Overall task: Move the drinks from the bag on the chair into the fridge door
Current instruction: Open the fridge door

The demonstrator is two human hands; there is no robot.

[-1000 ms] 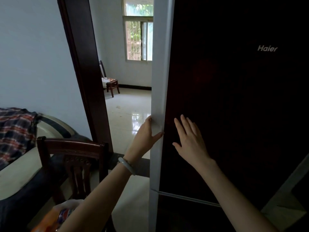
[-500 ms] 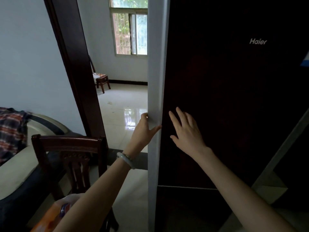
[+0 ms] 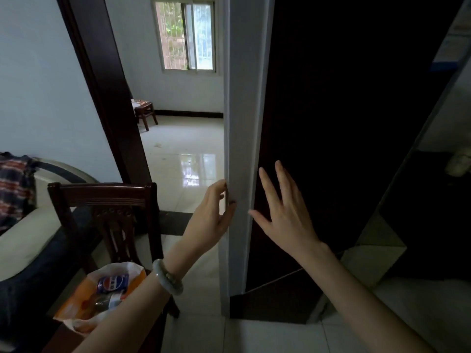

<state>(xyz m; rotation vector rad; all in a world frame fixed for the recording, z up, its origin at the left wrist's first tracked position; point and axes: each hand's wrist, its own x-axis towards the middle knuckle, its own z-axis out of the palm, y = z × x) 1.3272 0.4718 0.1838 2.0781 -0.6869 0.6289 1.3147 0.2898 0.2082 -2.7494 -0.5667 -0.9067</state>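
Observation:
The dark fridge door stands swung out toward me, its pale grey edge facing me. My left hand grips that edge, thumb on the front and fingers curled behind it. Flat against the dark door face lies my right hand, fingers spread, holding nothing. On the wooden chair at lower left sits an orange and white plastic bag, open at the top. A blue Pepsi can and another bottle or can show inside it. The door's inner shelves are hidden.
A sofa with a plaid cloth stands behind the chair. A dark door frame opens onto a tiled room with a second chair and a window. The fridge body is on the right.
The fridge door has swung further open toward me with both hands on it. My view has tilted down, so the bag and its drinks now show.

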